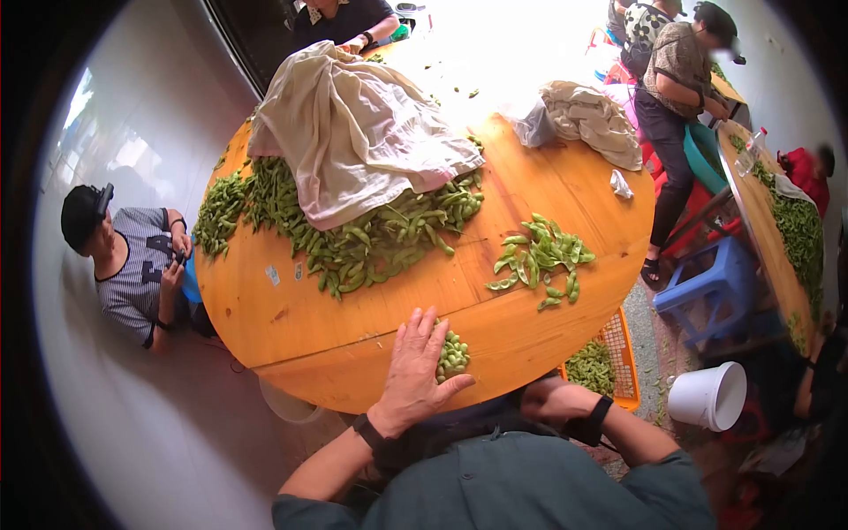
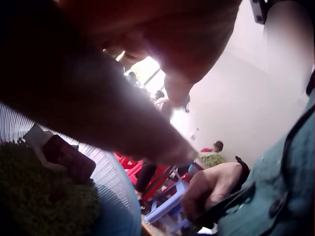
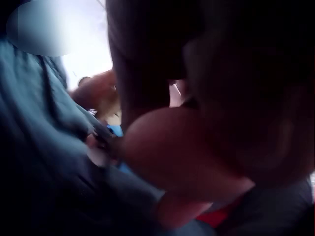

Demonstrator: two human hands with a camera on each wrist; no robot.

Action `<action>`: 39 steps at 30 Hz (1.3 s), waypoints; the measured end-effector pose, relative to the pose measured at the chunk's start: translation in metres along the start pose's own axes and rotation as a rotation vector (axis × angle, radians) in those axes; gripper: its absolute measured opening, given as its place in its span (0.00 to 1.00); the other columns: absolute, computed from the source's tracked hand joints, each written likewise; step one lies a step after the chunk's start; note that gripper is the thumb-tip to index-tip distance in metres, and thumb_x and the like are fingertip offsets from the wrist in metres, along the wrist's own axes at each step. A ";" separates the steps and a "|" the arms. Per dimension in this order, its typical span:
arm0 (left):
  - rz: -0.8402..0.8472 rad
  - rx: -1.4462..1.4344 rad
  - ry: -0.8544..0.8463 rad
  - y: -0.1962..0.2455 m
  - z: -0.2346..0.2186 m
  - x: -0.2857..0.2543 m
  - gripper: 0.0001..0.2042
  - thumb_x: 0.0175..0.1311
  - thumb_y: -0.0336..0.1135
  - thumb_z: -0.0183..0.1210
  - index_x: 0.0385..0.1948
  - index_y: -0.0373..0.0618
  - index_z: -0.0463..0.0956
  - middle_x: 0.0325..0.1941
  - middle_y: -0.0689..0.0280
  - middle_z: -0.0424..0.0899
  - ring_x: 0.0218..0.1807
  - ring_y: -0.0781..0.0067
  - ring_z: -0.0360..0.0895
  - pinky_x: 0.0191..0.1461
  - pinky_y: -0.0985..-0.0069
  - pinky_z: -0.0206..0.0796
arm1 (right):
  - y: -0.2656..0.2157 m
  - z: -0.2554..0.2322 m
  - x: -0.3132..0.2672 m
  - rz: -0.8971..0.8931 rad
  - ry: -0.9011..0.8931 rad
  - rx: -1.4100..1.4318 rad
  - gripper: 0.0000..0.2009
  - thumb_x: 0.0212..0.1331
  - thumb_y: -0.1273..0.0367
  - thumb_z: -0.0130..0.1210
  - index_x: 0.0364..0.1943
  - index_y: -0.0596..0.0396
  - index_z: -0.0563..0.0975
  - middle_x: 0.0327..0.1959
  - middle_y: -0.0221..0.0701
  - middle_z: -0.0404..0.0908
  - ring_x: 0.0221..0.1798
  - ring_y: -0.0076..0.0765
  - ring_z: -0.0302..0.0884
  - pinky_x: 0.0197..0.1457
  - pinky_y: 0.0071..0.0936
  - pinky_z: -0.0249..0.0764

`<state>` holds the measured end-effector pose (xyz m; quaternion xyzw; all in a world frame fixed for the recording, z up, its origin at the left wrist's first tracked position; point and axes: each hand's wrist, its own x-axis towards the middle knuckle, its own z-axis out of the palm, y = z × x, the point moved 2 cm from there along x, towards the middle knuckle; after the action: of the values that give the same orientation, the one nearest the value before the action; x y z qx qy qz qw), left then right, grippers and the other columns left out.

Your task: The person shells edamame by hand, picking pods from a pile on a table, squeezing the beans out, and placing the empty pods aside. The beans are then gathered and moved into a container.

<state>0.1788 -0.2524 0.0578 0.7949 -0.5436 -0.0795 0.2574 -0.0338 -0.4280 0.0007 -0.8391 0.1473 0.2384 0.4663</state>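
In the head view my left hand (image 1: 417, 367) lies on the wooden table (image 1: 327, 344) near its front edge. Its fingers are straight, and the thumb points right. A small heap of shelled green soybeans (image 1: 454, 358) sits right beside this hand, within the spread of thumb and fingers. My right hand (image 1: 556, 399) is below the table edge at my lap, partly in shadow. From the left wrist, the right hand (image 2: 214, 184) shows bent fingers by dark cloth at my waist; I cannot tell whether it grips anything. The right wrist view is dark and blurred.
Loose soybean pods (image 1: 543, 256) lie on the table's right. A large pod pile (image 1: 371, 252) sits under a pale cloth (image 1: 353, 141). An orange crate (image 1: 625, 353), white bucket (image 1: 707, 397) and blue stool (image 1: 707, 287) stand right. A seated person (image 1: 132, 265) is at left.
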 end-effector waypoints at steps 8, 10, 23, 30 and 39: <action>0.096 -0.056 0.080 0.011 0.015 0.008 0.32 0.58 0.51 0.66 0.61 0.39 0.72 0.69 0.52 0.69 0.75 0.47 0.58 0.77 0.54 0.47 | 0.085 0.039 0.067 -0.103 0.491 -0.077 0.15 0.54 0.71 0.55 0.46 0.59 0.80 0.47 0.43 0.82 0.53 0.54 0.78 0.52 0.44 0.75; 0.142 -0.064 0.091 0.013 0.017 0.009 0.29 0.59 0.48 0.65 0.59 0.39 0.74 0.68 0.53 0.71 0.73 0.48 0.61 0.76 0.54 0.50 | 0.088 0.042 0.078 -0.112 0.725 0.302 0.15 0.52 0.70 0.57 0.45 0.59 0.80 0.47 0.42 0.83 0.52 0.53 0.78 0.53 0.43 0.75; 0.340 -0.152 0.112 0.041 0.019 -0.035 0.15 0.53 0.27 0.68 0.44 0.40 0.81 0.54 0.58 0.82 0.62 0.54 0.76 0.66 0.58 0.68 | 0.085 0.061 0.050 0.239 0.516 0.534 0.27 0.53 0.60 0.67 0.51 0.63 0.70 0.33 0.47 0.82 0.37 0.55 0.82 0.41 0.42 0.77; 0.522 -0.070 0.101 0.045 0.022 -0.061 0.11 0.56 0.27 0.64 0.41 0.40 0.81 0.53 0.59 0.81 0.61 0.56 0.77 0.64 0.60 0.70 | 0.082 0.074 0.034 0.249 0.593 0.298 0.27 0.51 0.59 0.68 0.42 0.64 0.66 0.30 0.45 0.80 0.31 0.49 0.81 0.35 0.39 0.77; 0.513 -0.226 0.100 0.058 0.005 -0.031 0.14 0.56 0.28 0.66 0.45 0.40 0.79 0.50 0.54 0.82 0.57 0.51 0.79 0.66 0.60 0.67 | 0.079 0.068 0.031 0.293 0.518 0.350 0.27 0.52 0.59 0.67 0.43 0.66 0.66 0.37 0.55 0.81 0.44 0.61 0.81 0.47 0.45 0.77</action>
<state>0.1171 -0.2419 0.0776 0.6007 -0.7013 -0.0326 0.3824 -0.0630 -0.4121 -0.1028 -0.7489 0.4187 0.0529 0.5109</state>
